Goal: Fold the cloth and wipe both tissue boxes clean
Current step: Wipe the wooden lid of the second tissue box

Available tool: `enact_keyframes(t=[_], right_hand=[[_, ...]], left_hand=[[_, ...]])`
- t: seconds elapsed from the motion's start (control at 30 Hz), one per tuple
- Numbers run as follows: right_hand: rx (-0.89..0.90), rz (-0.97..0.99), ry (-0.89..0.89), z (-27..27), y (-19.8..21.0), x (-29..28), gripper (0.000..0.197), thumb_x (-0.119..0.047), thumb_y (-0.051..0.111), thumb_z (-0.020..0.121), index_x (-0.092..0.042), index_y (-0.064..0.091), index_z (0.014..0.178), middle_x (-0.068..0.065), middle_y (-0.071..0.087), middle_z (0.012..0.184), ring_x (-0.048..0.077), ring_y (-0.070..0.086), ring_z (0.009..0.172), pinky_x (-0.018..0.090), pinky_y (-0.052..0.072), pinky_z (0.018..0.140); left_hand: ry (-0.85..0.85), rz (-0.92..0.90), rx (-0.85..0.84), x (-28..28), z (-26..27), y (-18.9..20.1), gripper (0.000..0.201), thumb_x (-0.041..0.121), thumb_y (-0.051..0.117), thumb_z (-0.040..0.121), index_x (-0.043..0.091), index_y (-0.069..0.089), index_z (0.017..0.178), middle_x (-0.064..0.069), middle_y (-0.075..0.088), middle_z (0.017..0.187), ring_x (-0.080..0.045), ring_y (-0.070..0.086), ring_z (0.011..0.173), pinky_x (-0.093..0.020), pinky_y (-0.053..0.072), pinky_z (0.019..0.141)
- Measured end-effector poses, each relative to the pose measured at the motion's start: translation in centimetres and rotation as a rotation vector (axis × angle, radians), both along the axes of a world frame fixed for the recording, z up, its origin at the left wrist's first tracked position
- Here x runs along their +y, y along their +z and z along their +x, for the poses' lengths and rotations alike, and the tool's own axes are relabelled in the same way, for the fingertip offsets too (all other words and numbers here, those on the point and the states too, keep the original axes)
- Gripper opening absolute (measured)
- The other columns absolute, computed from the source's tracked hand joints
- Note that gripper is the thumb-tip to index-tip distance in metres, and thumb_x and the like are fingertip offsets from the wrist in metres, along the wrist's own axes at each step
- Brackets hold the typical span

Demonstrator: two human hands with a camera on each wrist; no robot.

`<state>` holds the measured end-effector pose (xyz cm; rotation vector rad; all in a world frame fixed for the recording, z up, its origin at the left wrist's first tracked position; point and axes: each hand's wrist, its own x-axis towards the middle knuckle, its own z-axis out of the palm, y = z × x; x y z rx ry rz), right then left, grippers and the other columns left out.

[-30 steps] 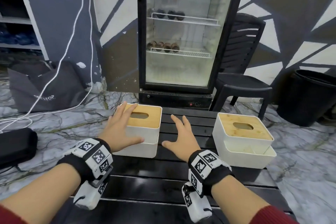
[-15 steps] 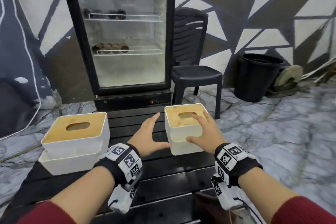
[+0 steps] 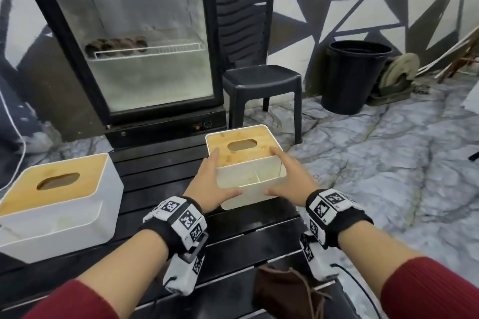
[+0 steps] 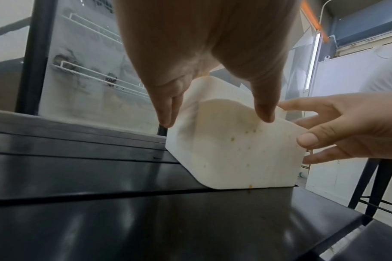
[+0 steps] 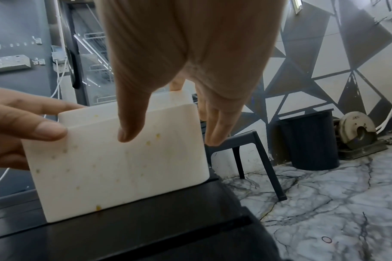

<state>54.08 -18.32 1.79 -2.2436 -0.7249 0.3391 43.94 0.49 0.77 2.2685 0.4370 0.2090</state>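
Two white tissue boxes with bamboo lids stand on the black slatted table (image 3: 160,179). The right tissue box (image 3: 246,163) sits near the table's far right corner, and its open front compartment faces me. My left hand (image 3: 212,184) lies flat along its left side with the thumb on the front face. My right hand (image 3: 287,179) does the same on the right side. Fingers on both look straight. Yellow specks dot the box front (image 4: 235,150) (image 5: 119,167). The left tissue box (image 3: 59,204) stands untouched. A brown cloth-like bundle (image 3: 287,290) lies at the near table edge.
A glass-door fridge (image 3: 145,46) stands just behind the table. A dark plastic chair (image 3: 261,80) and a black bin (image 3: 355,75) are on the marble floor to the right. The table's right edge runs close beside the right box.
Both hands left the left box and moved right to the right box. The view swung right with them. The left hand now touches the box's left side.
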Motion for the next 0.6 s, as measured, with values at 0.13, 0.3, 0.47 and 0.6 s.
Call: enact_keyframes(t=[0.13, 0.3, 0.47, 0.6], right_hand=[[0.001, 0.06, -0.014, 0.2, -0.2, 0.2, 0.091, -0.01, 0.077, 0.068, -0.024, 0.026, 0.142, 0.006, 0.04, 0.139, 0.019, 0.039, 0.124, 0.022, 0.033, 0.1], [0.011, 0.114, -0.045, 0.1, -0.3, 0.3, 0.088, -0.01, 0.078, 0.066, -0.026, 0.033, 0.139, 0.003, 0.045, 0.135, 0.014, 0.041, 0.117, 0.015, 0.031, 0.09], [-0.018, 0.133, -0.066, -1.0, 1.0, 0.4, 0.087, -0.014, 0.08, 0.064, -0.032, 0.036, 0.137, -0.004, 0.048, 0.117, 0.007, 0.039, 0.103, 0.012, 0.033, 0.078], [-0.053, 0.137, -0.027, -3.4, 3.5, 1.1, 0.087, -0.018, 0.08, 0.064, -0.034, 0.035, 0.136, -0.003, 0.048, 0.116, 0.018, 0.048, 0.108, 0.036, 0.049, 0.088]], left_hand=[[0.011, -0.053, 0.009, 0.5, 0.0, -0.2, 0.113, 0.035, 0.083, 0.067, 0.027, 0.006, 0.15, 0.002, 0.031, 0.151, -0.016, 0.038, 0.132, -0.026, 0.032, 0.106], [0.035, -0.113, 0.011, 0.8, -0.1, -0.1, 0.112, 0.033, 0.084, 0.065, 0.031, 0.011, 0.15, 0.001, 0.042, 0.144, -0.016, 0.045, 0.126, -0.025, 0.036, 0.102], [0.025, -0.113, 0.007, 1.4, -1.4, 1.8, 0.111, 0.032, 0.085, 0.065, 0.028, 0.013, 0.15, -0.002, 0.041, 0.144, -0.02, 0.046, 0.127, -0.04, 0.039, 0.106], [0.037, -0.089, -0.019, 2.0, -4.1, 4.3, 0.111, 0.034, 0.085, 0.065, 0.029, 0.013, 0.149, -0.001, 0.043, 0.143, -0.021, 0.05, 0.123, -0.042, 0.043, 0.103]])
